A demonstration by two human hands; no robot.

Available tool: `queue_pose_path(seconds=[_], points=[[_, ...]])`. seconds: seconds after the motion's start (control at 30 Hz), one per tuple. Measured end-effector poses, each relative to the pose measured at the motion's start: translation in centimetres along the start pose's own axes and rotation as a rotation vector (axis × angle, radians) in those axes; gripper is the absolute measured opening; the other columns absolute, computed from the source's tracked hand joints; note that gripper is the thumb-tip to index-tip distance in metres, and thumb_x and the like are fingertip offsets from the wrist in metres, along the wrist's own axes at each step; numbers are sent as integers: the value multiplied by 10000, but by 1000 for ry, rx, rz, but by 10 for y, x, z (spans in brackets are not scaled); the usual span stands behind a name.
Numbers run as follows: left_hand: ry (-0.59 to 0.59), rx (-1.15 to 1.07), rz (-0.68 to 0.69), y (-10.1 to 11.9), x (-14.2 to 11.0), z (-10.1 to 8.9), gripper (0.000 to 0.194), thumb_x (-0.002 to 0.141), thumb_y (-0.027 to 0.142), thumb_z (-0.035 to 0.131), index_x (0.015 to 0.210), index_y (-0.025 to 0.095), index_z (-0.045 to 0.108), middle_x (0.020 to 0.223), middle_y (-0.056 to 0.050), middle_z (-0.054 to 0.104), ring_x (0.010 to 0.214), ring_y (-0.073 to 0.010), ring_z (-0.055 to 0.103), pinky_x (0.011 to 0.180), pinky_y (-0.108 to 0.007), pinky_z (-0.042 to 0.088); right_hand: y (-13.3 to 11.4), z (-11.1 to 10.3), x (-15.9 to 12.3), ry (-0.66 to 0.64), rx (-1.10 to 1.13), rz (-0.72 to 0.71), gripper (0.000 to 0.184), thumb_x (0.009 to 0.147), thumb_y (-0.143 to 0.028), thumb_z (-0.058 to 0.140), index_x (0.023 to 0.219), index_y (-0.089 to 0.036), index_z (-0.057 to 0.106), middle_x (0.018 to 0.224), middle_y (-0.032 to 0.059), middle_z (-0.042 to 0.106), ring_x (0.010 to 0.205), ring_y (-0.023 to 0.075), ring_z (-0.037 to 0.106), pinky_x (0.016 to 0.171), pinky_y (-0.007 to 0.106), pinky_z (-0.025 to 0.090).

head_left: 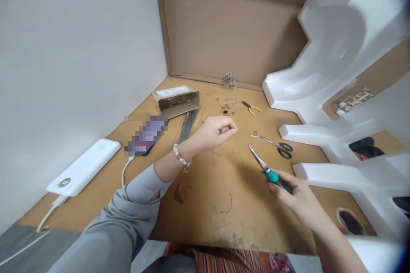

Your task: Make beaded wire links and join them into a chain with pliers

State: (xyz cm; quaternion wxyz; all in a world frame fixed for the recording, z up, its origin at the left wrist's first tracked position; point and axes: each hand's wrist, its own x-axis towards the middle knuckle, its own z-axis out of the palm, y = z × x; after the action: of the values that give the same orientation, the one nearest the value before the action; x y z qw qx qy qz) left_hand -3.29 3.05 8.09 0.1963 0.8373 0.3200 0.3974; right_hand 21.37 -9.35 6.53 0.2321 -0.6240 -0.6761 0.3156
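My left hand (218,133), a beaded bracelet (181,155) at its wrist, is pinched closed above the middle of the table. What sits between the fingertips is too small to make out; a tiny pale tip shows there. My right hand (293,194) grips long-nose pliers (270,174) with teal handles, their jaws pointing up and left, apart from my left hand. Several small black rings (226,111) lie beyond my left hand. Thin grey wires (188,126) lie in a bundle behind my left wrist. A bent piece of wire (224,211) rests near the front edge.
Scissors (276,145) with black handles and yellow-handled pliers (251,108) lie to the right. An open cardboard box (177,101), a phone (147,135) and a white power bank (85,166) are left. A wire tangle (229,80) sits at the back; white foam (339,51) borders the right.
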Motion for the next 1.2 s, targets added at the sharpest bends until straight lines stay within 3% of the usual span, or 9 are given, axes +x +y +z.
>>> queue_pose_path(seconds=[0.23, 0.4, 0.7, 0.93, 1.2], points=[[85, 383, 186, 14, -12, 23, 189, 889, 190, 382, 818, 157, 554, 721, -16, 590, 633, -97, 523, 568, -221, 361, -14, 4, 9, 62, 20, 41, 301, 750, -373, 545, 958, -180, 647, 798, 22, 644, 737, 193, 572, 667, 295, 447], [88, 443, 224, 14, -15, 27, 178, 891, 183, 381, 823, 158, 545, 721, -9, 602, 618, -94, 534, 539, -222, 346, -18, 9, 11, 61, 13, 29, 296, 767, -393, 515, 931, -180, 639, 743, 12, 614, 687, 176, 549, 639, 297, 439], [113, 432, 204, 15, -16, 28, 162, 868, 171, 405, 795, 161, 550, 677, 3, 580, 587, -90, 510, 534, -221, 335, -24, 12, 12, 86, -2, 35, 250, 748, -364, 508, 845, -173, 637, 655, 0, 578, 616, 152, 515, 588, 260, 419], [154, 283, 165, 17, -14, 28, 94, 815, 120, 463, 768, 160, 534, 628, 34, 538, 551, -69, 474, 556, -198, 353, -24, 15, 11, 146, -73, 40, 293, 727, -349, 496, 891, -163, 651, 660, -7, 572, 610, 148, 509, 566, 239, 413], [100, 137, 90, 21, -13, 22, 76, 803, 133, 486, 759, 166, 539, 574, 53, 509, 521, -61, 457, 528, -179, 348, -20, 15, 10, 150, -33, 28, 258, 733, -334, 524, 887, -161, 639, 673, 4, 567, 619, 149, 500, 590, 261, 406]])
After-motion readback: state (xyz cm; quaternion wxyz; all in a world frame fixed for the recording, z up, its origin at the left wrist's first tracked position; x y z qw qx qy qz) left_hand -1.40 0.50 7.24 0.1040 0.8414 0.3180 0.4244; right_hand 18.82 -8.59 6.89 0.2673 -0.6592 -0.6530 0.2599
